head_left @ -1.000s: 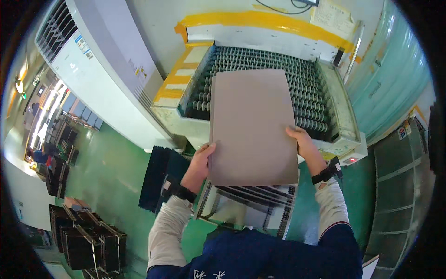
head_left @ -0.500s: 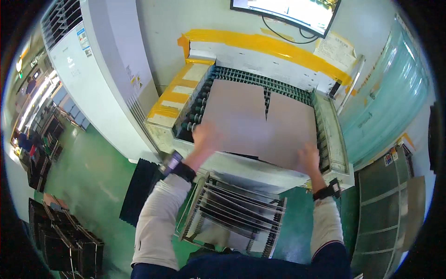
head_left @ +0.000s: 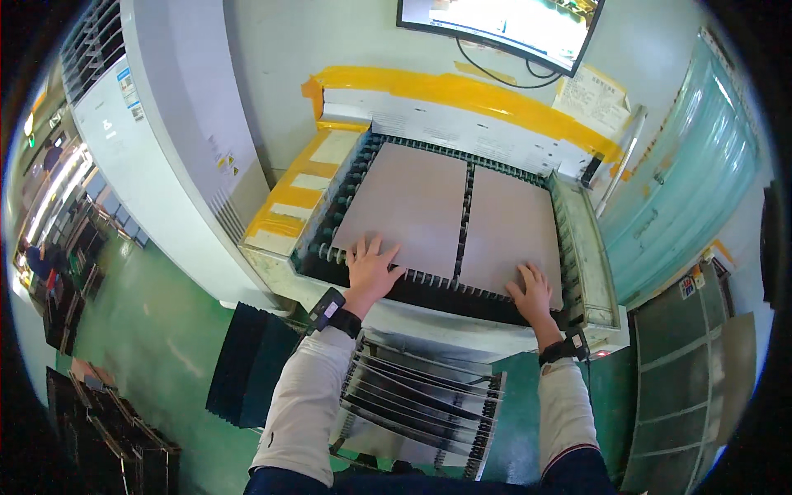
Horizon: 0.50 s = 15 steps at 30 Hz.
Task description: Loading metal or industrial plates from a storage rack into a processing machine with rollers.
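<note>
Two flat, pinkish-brown rectangular panels lie side by side on the dark roller bed [head_left: 464,216] of a white machine, a narrow strip of rollers showing between them. My left hand [head_left: 371,271] is open, its spread fingertips resting on the near edge of the left panel [head_left: 408,202]. On the right panel [head_left: 510,235], close to its near right corner, my right hand [head_left: 533,293] lies with fingers apart. Neither hand grips anything. Both wrists carry black bands with small devices.
Below the machine stands a rack [head_left: 421,404] with several thin sheets in it. A black corrugated stack [head_left: 252,363] is on the floor to its left. A tall white cabinet unit [head_left: 165,157] flanks the machine, and a screen [head_left: 507,29] hangs above.
The panels, earlier angled and meeting at their near ends, now lie nearly parallel with a gap between. My blurred hands have settled on their near edges, fingers spread.
</note>
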Motion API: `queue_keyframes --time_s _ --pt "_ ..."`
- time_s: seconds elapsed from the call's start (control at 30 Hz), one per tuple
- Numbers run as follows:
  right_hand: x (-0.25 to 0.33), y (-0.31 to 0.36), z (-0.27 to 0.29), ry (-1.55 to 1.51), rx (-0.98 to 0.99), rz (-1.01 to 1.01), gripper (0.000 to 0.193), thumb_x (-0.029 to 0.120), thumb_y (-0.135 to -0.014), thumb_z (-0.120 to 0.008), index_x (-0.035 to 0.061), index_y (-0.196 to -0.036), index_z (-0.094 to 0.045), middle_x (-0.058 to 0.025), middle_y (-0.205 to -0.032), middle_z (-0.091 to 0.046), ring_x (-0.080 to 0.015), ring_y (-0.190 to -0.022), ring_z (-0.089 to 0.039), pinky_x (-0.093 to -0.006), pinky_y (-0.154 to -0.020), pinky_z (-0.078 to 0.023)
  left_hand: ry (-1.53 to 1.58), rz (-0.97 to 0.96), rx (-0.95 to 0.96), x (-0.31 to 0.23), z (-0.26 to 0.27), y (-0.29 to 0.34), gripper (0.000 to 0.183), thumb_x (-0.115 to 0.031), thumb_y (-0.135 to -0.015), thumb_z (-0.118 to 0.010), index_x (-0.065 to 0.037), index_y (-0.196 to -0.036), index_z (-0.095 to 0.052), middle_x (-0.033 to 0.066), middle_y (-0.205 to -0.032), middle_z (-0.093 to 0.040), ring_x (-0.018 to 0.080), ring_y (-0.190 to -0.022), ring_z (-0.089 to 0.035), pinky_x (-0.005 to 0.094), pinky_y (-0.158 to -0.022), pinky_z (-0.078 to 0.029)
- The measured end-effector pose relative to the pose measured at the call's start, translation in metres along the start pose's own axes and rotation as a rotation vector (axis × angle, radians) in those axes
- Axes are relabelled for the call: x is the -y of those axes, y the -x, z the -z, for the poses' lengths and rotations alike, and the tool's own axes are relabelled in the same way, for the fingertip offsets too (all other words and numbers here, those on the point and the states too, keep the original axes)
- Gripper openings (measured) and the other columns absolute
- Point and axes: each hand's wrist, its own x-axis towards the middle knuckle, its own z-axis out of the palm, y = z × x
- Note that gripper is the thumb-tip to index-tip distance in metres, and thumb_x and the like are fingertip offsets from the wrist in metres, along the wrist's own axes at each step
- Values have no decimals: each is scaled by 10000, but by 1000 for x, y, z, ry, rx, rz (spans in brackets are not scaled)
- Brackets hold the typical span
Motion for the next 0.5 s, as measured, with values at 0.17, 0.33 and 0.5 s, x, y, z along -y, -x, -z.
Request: queue_keyframes --time_s 0.17,0.33,0.5 --pt "6 -26 -2 -12 33 -35 602 423 -759 -667 161 -1279 -511 -124 -1389 -417 -338 -1271 -379 -548 -1033 -253 -9 25 21 3 0 -20 497 -484 -781 -632 -278 -1229 -579 111 -1419 -376 402 -1324 -275 586 -1046 -207" --pt "6 -36 -9 5 -4 7 591 405 -755 -670 167 -1274 -514 -119 -1386 -420 -326 -1262 -394 -504 -1039 -275 -16 35 8 5 -14 -28 503 -490 -787 -621 -255 -1229 -575 124 -1412 -380 417 -1324 -267 593 -1042 -206" --pt "-2 -45 -17 -16 22 28 582 404 -758 -667 177 -1272 -516 -119 -1386 -418 -326 -1261 -399 -493 -1035 -288 34 18 13 5 -6 -17 504 -418 -798 -633 -202 -1246 -551 124 -1401 -388 381 -1326 -279 575 -1048 -217"
